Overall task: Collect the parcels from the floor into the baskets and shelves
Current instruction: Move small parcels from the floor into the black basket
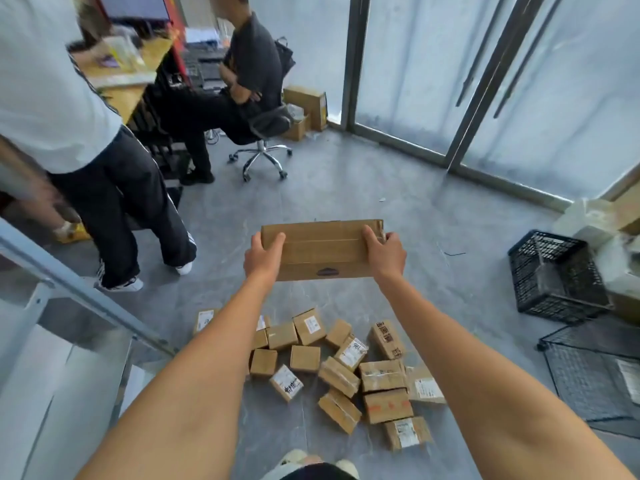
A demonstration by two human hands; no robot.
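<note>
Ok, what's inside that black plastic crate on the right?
The black crate lies tipped on its side; through its mesh it looks empty, though the far corner is hidden. White parcels sit behind it.

Beyond the fingers (pixel 370 233) gripping the long box (pixel 322 251) the grey floor (pixel 346 181) lies open toward the glass doors (pixel 485 81), while small parcels (pixel 332 372) crowd below them, a black crate (pixel 554 275) stands to their right, and a standing person (pixel 114 202) blocks their left.
</note>
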